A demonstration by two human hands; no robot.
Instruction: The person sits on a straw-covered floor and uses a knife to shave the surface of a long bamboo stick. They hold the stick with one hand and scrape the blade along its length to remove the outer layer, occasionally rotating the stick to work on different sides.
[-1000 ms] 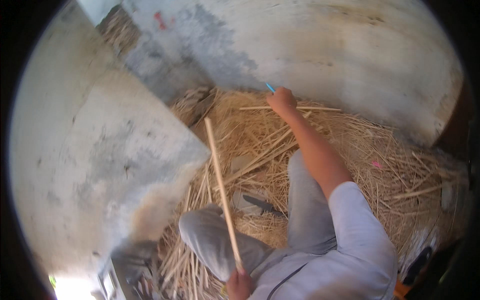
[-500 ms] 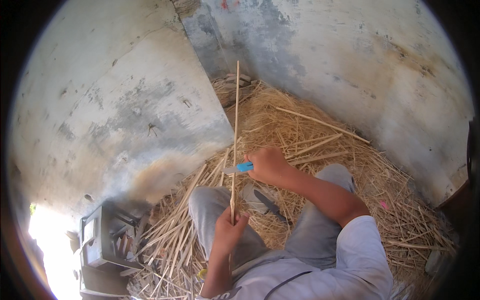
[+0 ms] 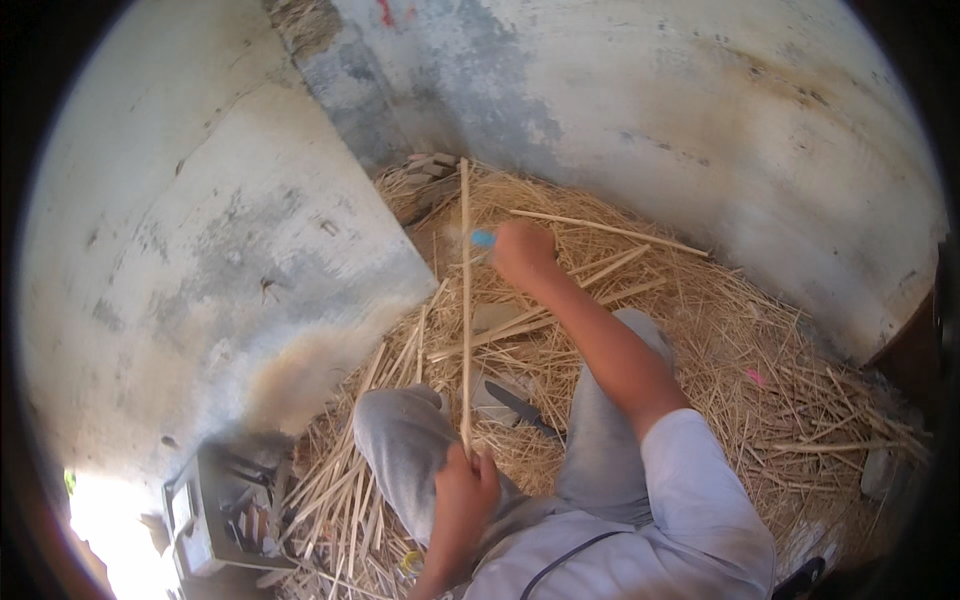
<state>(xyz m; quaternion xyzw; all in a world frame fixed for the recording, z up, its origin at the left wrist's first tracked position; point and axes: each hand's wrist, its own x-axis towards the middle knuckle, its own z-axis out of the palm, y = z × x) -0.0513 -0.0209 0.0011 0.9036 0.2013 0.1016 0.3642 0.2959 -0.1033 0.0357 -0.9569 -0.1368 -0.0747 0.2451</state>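
My left hand (image 3: 466,492) is closed round the lower end of a long pale wooden strip (image 3: 466,310), which stands up and away from me between my knees. Farther out, beside the strip's upper part, my right hand (image 3: 524,254) grips a utility knife (image 3: 483,239). Only a bit of its blue handle shows past the fist, close to the strip. Its blade is too blurred to make out, so I cannot tell if it touches the wood. A dark-bladed knife (image 3: 516,402) lies on a pale block between my legs.
Thin shavings (image 3: 590,220) cover the floor, with loose strips (image 3: 345,495) piled by my left knee. Weathered walls (image 3: 230,240) meet ahead, with broken bricks (image 3: 432,166) in the corner. A grey metal frame (image 3: 205,515) stands at the lower left.
My right hand has moved the utility knife away from me, toward the strip's far end. The strip's far end sits lower in view, and the whole view has shifted slightly.
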